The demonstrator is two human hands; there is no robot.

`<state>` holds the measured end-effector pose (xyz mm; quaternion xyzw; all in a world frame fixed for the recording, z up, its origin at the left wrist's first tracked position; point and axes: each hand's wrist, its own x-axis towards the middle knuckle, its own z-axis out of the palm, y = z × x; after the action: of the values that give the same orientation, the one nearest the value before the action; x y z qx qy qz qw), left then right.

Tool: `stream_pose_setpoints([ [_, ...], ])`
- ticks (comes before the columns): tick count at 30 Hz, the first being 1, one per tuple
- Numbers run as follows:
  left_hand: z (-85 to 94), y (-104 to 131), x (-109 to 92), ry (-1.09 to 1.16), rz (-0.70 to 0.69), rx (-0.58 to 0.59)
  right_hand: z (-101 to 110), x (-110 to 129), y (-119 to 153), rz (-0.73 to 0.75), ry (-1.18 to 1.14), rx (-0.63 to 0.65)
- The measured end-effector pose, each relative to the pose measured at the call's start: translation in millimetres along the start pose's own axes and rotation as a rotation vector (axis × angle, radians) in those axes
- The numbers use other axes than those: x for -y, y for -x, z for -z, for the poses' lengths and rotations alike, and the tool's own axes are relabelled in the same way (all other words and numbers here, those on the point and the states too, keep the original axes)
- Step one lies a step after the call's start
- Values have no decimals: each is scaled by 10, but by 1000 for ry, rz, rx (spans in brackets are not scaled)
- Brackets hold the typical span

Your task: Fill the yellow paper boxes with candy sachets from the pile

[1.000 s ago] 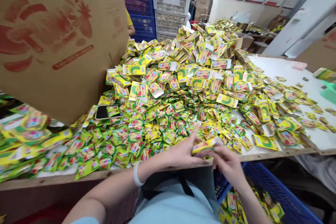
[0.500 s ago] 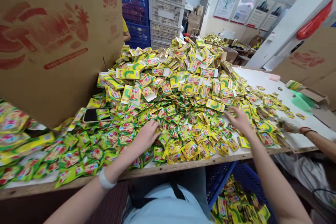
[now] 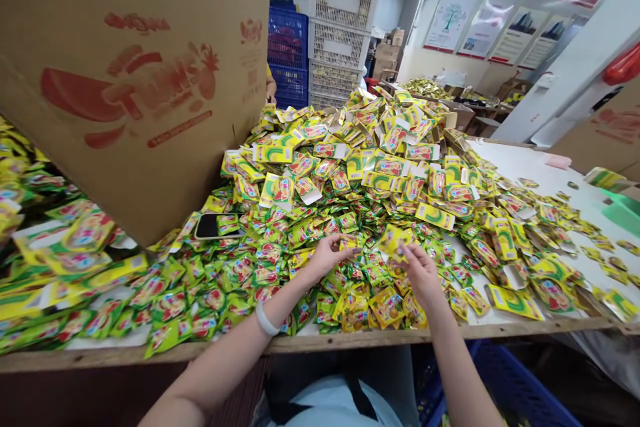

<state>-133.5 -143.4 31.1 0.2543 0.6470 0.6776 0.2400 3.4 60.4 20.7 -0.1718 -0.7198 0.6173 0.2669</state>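
Note:
My right hand (image 3: 423, 277) pinches a small yellow carton (image 3: 394, 240), slightly blurred, above the heap. Facing it, my left hand (image 3: 327, 259) has its thumb and fingers closed on a small sachet (image 3: 347, 244), partly covered by the fingers. Green sachets (image 3: 270, 255) with a red fruit print lie under and around both hands. Nearer the table's front edge are orange-yellow sachets (image 3: 387, 307). Behind the hands rises a big pile of small yellow cartons (image 3: 387, 165), several with white end flaps standing up.
A large cardboard box (image 3: 165, 167) stands tilted at the left. A phone (image 3: 213, 227) lies among the sachets. Blue crates (image 3: 289, 40) and white crates (image 3: 340, 33) are stacked behind the pile. Below the wooden table edge (image 3: 360, 341) is a blue basket (image 3: 515, 380).
My right hand has come back and left from the pile with a yellow carton. My left hand has lifted a sachet. The view has swung left, and the co-worker's hand at right has gone out of view.

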Motion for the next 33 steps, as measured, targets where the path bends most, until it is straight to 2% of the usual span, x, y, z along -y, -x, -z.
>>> stream_pose_setpoints([
  [3,4,15,39,-57,-9,-17,-374,3,167,-48,-141,100],
  [6,26,-6,87,-108,-44,-44,-536,14,211,-97,-244,132],
  [10,51,14,51,-200,-92,-84,-470,38,197,-162,-360,84],
  [13,67,93,-93,-482,-255,-97,-341,64,197,-197,-426,20],
  [15,83,167,-188,-798,-326,-35,-262,81,220,-216,-451,-17],
  [17,103,244,-229,-1073,-255,72,-202,89,263,-235,-463,-44],
  [19,121,307,-209,-1246,-151,185,-169,82,320,-256,-469,-61],
  [21,135,343,-161,-1313,-129,267,-159,62,380,-273,-475,-73],
  [24,150,331,-132,-1216,-170,340,-178,30,463,-280,-481,-92],
  [26,151,284,-164,-1072,-169,324,-218,24,510,-273,-486,-100],
  [31,61,171,-247,-654,-143,69,-493,73,578,-238,-544,-121],
  [33,-2,173,-234,-540,-150,57,-654,102,567,-245,-603,-129],
])
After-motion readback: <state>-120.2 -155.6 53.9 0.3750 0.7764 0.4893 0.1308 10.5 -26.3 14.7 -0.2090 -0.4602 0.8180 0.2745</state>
